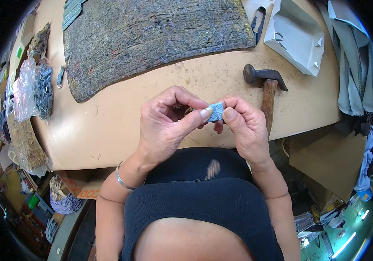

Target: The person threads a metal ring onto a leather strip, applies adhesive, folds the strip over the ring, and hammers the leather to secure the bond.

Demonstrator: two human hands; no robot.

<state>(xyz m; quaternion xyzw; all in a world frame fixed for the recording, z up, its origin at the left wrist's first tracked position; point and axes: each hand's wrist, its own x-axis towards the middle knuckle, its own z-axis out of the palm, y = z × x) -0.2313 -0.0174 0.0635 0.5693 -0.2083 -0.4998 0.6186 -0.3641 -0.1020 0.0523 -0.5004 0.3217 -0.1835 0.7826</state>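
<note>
A small light-blue tab (pixel 215 112) with stitched or embossed lines is held between my two hands over the table's near edge. My left hand (pixel 163 122) pinches its left end between thumb and forefinger. From the other side, the thumb and fingertips of my right hand (pixel 250 130) close on its right end. A bit of gold-coloured metal shows by my left fingers, partly hidden, so its kind is unclear. Another small blue tab with a metal ring (pixel 60 77) lies at the left of the table.
A hammer (pixel 270 89) with a wooden handle lies right of my hands. Beyond are a worn fibrous mat (pixel 160 39) with loose threads, black thread snips (pixel 260 24) and a white open box (pixel 297 41). Plastic bags (pixel 24 93) sit left; grey strips (pixel 351 65) hang right.
</note>
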